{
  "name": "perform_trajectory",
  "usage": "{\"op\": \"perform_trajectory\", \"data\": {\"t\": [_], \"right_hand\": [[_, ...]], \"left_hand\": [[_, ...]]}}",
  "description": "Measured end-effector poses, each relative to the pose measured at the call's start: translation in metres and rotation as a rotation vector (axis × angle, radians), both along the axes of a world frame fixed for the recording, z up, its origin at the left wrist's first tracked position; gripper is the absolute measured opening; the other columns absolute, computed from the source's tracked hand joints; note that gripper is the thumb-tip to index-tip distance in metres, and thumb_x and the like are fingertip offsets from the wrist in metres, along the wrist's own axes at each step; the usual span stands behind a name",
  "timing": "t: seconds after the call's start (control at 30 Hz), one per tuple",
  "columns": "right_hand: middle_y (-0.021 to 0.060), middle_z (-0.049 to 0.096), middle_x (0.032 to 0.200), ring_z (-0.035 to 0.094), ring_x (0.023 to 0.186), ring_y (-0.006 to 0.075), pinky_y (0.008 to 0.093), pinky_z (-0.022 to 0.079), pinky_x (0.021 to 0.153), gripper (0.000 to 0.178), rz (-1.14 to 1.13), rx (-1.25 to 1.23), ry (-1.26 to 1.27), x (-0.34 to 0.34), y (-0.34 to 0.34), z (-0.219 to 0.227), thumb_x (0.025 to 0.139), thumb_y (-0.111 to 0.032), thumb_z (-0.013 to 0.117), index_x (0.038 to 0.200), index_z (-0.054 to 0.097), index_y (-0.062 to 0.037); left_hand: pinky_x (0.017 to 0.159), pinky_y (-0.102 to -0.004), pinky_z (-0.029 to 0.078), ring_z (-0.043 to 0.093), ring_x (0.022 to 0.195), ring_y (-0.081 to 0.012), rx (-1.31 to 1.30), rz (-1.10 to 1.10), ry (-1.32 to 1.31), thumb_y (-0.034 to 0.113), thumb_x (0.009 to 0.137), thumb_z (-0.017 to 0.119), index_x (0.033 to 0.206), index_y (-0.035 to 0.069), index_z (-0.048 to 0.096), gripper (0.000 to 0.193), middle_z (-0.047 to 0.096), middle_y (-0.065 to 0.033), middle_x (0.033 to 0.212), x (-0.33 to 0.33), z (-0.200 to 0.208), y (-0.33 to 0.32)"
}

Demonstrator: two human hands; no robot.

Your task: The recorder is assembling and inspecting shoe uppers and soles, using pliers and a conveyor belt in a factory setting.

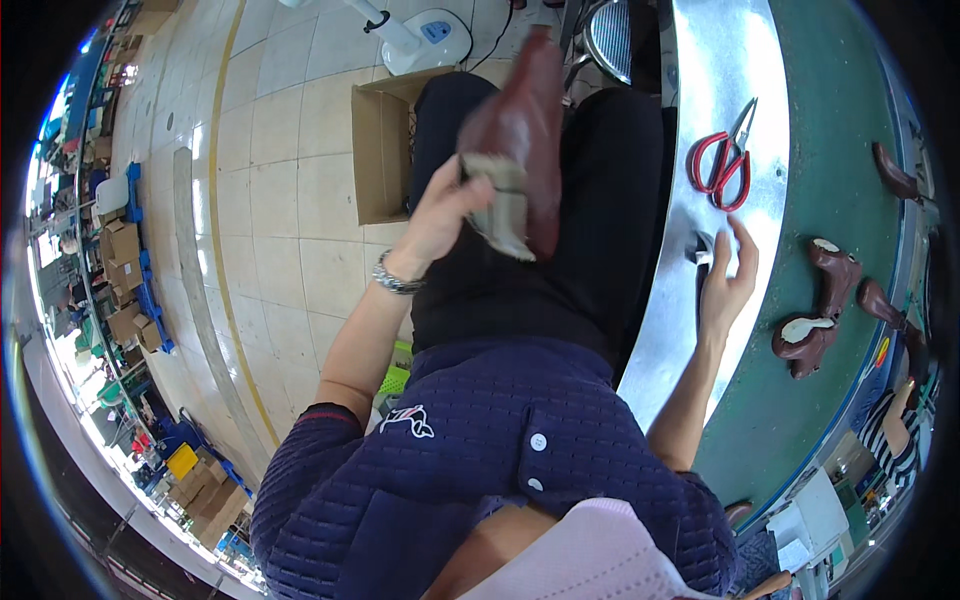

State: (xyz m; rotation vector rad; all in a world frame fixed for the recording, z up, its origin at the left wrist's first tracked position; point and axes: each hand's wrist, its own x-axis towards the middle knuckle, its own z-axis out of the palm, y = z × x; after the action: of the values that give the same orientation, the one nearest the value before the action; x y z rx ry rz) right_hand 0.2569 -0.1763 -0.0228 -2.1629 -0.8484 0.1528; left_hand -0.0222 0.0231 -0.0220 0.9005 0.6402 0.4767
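Over the dark-trousered lap (535,290), a left hand (440,215), wrist bent inward, clasps a glossy brown boot-shaped piece (540,120) at its pale, blurred patch (cloth or lining, impossible to tell). It looks light, smooth and slightly pliant, probably surest held around the middle. The right hand (728,280), fingers parted, hangs by red-handled scissors (720,165).
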Motion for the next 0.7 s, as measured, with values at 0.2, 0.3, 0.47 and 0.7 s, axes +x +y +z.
{"op": "perform_trajectory", "data": {"t": [0.2, 0.3, 0.47, 0.7], "right_hand": [[0.0222, 0.049, 0.118, 0.049, 0.105, 0.0341, 0.0435, 0.04, 0.091, 0.054, -0.019, -0.596, -0.121, -0.026, -0.069, -0.009, 0.083, -0.027, 0.065, 0.128, 0.048, -0.0019], [0.0161, 0.054, 0.104, 0.053, 0.093, 0.028, 0.0373, 0.043, 0.085, 0.051, -0.06, -0.582, 0.019, -0.032, -0.075, -0.01, 0.085, -0.026, 0.064, 0.127, 0.049, -0.0004], [0.0044, 0.058, 0.09, 0.055, 0.078, 0.0107, 0.0239, 0.043, 0.065, 0.038, -0.299, -0.065, 1.146, -0.022, -0.06, 0.015, 0.085, -0.018, 0.063, 0.12, 0.054, -0.0039], [0.0172, 0.065, 0.083, 0.061, 0.058, 0.0156, 0.0145, 0.034, 0.035, 0.065, 0.235, 0.049, 1.404, -0.023, 0.031, 0.084, 0.085, -0.016, 0.061, 0.14, 0.028, -0.0058]], "left_hand": [[0.092, -0.0288, 0.044, 0.052, 0.109, -0.0131, -0.152, 0.021, 0.25, 0.053, 0.094, 0.038, 0.132, 0.002, 0.043, 0.064, 0.053, -0.0088, 0.123, 0.018, 0.058, 0.027], [0.095, -0.0283, 0.041, 0.05, 0.113, -0.0137, -0.161, -0.104, 0.294, 0.054, 0.094, 0.038, 0.134, 0.001, 0.041, 0.065, 0.05, -0.0097, 0.129, 0.018, 0.053, 0.028], [0.102, -0.0271, 0.033, 0.044, 0.118, -0.0147, -0.06, -0.122, 0.362, 0.052, 0.095, 0.039, 0.138, 0.0, 0.035, 0.068, 0.045, -0.0121, 0.133, 0.045, 0.049, 0.019], [0.102, -0.0302, 0.032, 0.038, 0.128, -0.0238, 0.211, -0.337, 0.497, 0.052, 0.094, 0.041, 0.142, -0.001, 0.023, 0.074, 0.04, -0.0211, 0.137, 0.055, 0.035, 0.02]]}}
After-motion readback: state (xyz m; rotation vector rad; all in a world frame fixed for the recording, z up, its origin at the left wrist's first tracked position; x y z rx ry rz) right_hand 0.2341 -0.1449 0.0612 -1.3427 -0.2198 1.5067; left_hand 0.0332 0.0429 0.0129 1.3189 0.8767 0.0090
